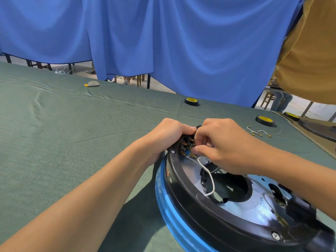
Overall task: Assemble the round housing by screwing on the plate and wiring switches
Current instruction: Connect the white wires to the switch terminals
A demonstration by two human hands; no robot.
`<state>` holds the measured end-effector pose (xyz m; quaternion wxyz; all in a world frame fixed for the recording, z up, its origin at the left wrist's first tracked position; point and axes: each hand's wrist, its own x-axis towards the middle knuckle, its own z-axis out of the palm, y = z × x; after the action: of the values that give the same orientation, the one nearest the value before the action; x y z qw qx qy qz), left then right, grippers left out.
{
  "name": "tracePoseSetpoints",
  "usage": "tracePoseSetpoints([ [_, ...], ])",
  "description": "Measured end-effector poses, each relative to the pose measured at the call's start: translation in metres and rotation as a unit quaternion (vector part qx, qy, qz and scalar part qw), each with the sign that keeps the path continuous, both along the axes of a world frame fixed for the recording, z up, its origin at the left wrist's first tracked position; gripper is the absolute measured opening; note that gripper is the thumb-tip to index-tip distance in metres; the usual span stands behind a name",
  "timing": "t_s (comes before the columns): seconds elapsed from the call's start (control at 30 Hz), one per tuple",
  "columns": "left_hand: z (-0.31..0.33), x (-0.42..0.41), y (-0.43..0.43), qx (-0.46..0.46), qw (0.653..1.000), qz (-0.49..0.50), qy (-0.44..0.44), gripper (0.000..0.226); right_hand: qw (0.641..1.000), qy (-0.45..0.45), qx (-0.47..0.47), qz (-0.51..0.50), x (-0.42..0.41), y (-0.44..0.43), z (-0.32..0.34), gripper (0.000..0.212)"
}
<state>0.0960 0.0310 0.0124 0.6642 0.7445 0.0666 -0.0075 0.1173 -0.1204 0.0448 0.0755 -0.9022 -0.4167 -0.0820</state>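
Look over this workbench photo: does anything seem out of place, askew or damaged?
One thing: the black liner around the middle hole of the round housing has a ragged, torn-looking edge near the loose white wire. The green table cloth is wrinkled at the far left. Both hands work at the switch terminals.

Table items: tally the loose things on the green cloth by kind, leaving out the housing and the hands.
Tape rolls with yellow centres: 3
Spare white wires with terminals: 2
Grey half-round piece with yellow edge: 1
Clear plastic piece at the far edge: 1
Total: 7
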Motion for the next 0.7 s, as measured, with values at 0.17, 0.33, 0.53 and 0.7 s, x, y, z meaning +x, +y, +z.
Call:
tracePoseSetpoints([
  [0.17,0.0007,-0.001,-0.0003,0.003,1.0,0.004,0.004,0.017,1.0,0.007,-0.008,-0.016,0.0008,0.0038,0.0022,0.023],
  [0.33,0.0007,-0.0005,-0.0011,-0.011,1.0,0.011,0.021,0.027,0.999,0.022,0.011,-0.028,0.0001,0.004,0.0014,0.022],
  [0.53,0.0005,0.0011,-0.0013,-0.011,0.999,0.018,0.03,0.027,0.999,0.017,0.02,-0.031,-0.0001,0.0043,-0.0018,0.021],
  [0.7,0.0009,0.0012,-0.0014,-0.014,0.999,0.021,0.035,0.027,0.999,0.011,0.022,-0.021,-0.0016,0.0012,-0.0046,0.021],
])
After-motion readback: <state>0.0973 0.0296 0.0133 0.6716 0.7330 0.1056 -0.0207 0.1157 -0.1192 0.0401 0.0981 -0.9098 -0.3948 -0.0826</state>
